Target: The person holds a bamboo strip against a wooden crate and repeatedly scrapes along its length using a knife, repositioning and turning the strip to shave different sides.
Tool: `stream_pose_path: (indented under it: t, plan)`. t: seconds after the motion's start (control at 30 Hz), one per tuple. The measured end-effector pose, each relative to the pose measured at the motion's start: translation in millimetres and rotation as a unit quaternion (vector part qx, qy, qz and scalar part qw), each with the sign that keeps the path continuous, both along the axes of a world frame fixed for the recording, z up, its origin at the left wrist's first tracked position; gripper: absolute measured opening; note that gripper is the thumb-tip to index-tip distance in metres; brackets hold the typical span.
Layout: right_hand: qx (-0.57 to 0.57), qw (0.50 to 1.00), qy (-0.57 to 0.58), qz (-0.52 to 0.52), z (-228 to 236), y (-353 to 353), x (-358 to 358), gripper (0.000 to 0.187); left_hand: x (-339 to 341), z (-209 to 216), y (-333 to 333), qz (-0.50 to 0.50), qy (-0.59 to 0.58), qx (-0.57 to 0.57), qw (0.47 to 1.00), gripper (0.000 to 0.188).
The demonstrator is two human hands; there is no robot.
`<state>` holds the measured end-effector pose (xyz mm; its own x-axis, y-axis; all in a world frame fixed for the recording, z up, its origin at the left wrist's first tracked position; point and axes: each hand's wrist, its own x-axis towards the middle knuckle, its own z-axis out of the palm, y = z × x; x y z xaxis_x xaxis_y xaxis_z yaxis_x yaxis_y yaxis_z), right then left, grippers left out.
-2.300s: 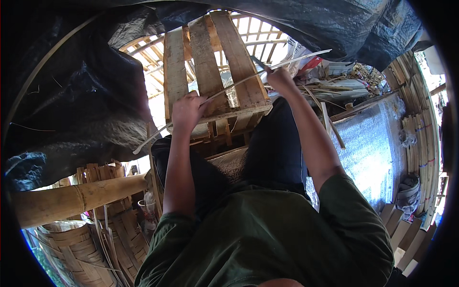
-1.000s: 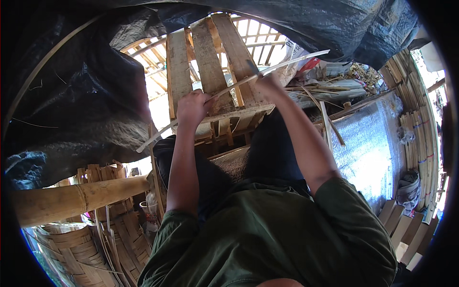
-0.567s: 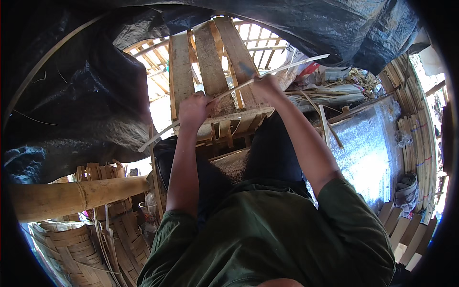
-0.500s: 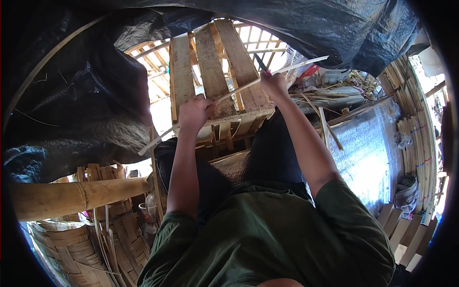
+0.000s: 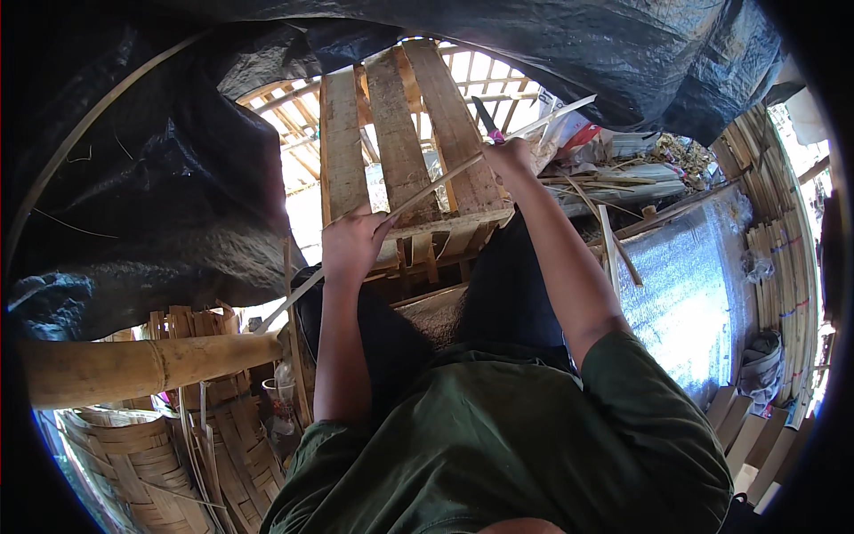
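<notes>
A long, thin, pale bamboo strip (image 5: 436,184) slants across in front of me, its far end up at the right and its near end down at the left. My left hand (image 5: 353,242) is closed around the strip, over the near edge of the wooden slat bench. In my right hand (image 5: 510,160) is a knife (image 5: 485,117) with a dark blade pointing up and away and a pinkish handle. The strip passes at the right hand too, touching the knife side; the fingers there partly hide how the two meet.
The wooden slat bench (image 5: 389,133) stands before my knees. Black plastic sheeting (image 5: 178,178) hangs at the left and overhead. A thick bamboo pole (image 5: 133,367) and woven bamboo baskets (image 5: 133,454) are at lower left. Silvery sheeting (image 5: 680,285) and loose bamboo pieces (image 5: 609,245) lie at the right.
My left hand has moved nearer my body and slightly left, toward the bench's near edge. The right hand with the knife stays almost in place. The strip's far end has shifted slightly left and away.
</notes>
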<state>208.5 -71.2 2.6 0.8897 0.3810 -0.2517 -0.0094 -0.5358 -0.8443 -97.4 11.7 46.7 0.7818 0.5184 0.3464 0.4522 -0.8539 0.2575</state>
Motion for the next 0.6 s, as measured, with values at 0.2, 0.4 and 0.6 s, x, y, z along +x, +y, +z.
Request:
stream_pose_path:
  t: [0.2, 0.4, 0.6]
  plan:
    - [-0.046, 0.998, -0.032, -0.007, 1, 9, 1, 0.03, 7, 0, 4, 0.016, 0.047, -0.024, 0.998, 0.021]
    - [-0.07, 0.994, -0.077, -0.012, -3, 8, 38, 0.034, 21, 5, 11, 0.008, -0.012, -0.049, 0.999, 0.014]
    - [-0.078, 0.996, -0.036, -0.037, -1, -5, 76, 0.04, 11, 9, 22, 0.052, 0.031, -0.09, 0.994, 0.01]
